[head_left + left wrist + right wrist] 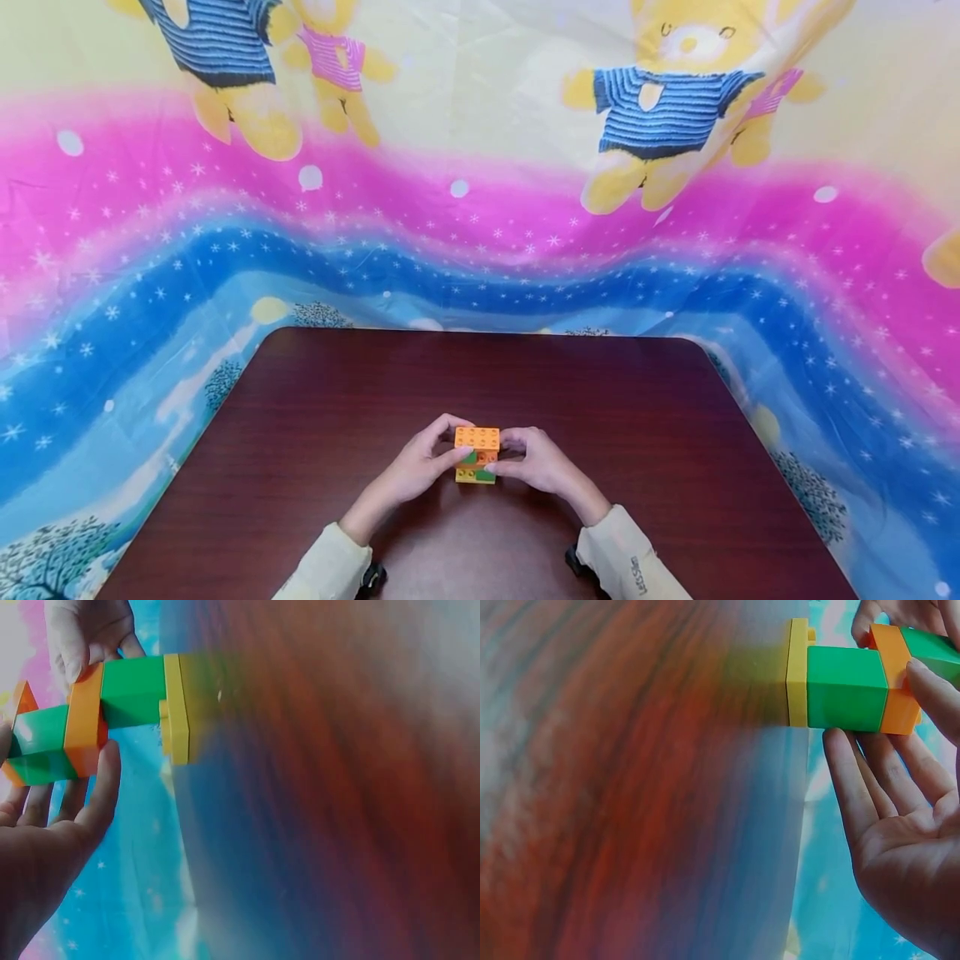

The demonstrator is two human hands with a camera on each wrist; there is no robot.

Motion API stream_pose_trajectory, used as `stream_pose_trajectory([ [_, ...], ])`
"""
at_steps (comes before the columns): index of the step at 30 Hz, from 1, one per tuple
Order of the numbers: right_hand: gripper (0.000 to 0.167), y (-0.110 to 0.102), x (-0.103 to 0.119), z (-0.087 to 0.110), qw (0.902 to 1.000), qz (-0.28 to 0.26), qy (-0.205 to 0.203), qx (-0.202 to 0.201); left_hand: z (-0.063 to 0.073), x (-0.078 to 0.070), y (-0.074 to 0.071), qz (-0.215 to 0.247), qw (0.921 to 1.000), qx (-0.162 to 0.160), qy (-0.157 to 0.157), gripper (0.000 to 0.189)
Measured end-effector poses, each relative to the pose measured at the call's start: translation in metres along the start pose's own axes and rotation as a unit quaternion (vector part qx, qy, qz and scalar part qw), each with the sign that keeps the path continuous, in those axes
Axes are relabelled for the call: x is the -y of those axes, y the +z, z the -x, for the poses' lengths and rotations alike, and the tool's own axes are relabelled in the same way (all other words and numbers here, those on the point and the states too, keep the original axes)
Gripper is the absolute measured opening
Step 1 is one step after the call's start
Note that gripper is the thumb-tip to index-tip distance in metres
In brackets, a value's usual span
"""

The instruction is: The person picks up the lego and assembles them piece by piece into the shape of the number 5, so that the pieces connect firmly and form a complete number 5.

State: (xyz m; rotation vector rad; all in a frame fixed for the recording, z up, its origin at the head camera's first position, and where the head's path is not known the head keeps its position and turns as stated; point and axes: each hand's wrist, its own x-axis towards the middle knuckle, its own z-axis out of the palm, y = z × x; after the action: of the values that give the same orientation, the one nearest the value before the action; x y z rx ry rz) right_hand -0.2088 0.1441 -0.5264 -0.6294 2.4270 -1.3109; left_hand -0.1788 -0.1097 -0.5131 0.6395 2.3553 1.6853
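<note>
A stack of toy building blocks stands upright on the table in the head view. From the bottom it goes yellow plate [178,709], green block [846,688], orange plate [84,712], second green block [41,733] and studded orange plate [477,437] on top. The two green blocks sit at opposite ends, so the layers are staggered. My left hand [426,460] grips the upper part, thumb in front and fingers behind. Lower down on the other side, my right hand [542,461] holds the stack about the middle orange plate, thumb in front.
The dark brown table [337,383] has a glossy surface that mirrors the yellow plate in the wrist views. Behind it and along both sides hangs a patterned cloth [465,242] with bears and snowflakes. Pale sleeves [330,562] cover both forearms.
</note>
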Motion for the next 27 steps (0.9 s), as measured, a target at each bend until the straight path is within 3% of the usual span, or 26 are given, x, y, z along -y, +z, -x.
stream_pose_trajectory([
  [3, 0.039, 0.001, 0.002, 0.001, 1.0, 0.006, -0.005, 0.001, -0.001, 0.001, -0.003, -0.017, 0.9995, 0.012, 0.023, 0.033],
  [8, 0.039, 0.004, 0.009, 0.005, 0.9998, 0.014, -0.012, 0.008, -0.002, 0.004, -0.003, -0.022, 0.999, 0.025, 0.031, 0.035],
  [21, 0.042, 0.009, 0.012, 0.004, 0.9976, 0.05, -0.046, -0.013, -0.005, 0.003, -0.005, -0.035, 0.9988, 0.004, 0.034, 0.037],
  [27, 0.042, 0.008, 0.012, 0.001, 0.9978, 0.054, -0.036, -0.015, -0.011, 0.004, -0.005, -0.039, 0.9988, -0.005, 0.028, 0.039],
])
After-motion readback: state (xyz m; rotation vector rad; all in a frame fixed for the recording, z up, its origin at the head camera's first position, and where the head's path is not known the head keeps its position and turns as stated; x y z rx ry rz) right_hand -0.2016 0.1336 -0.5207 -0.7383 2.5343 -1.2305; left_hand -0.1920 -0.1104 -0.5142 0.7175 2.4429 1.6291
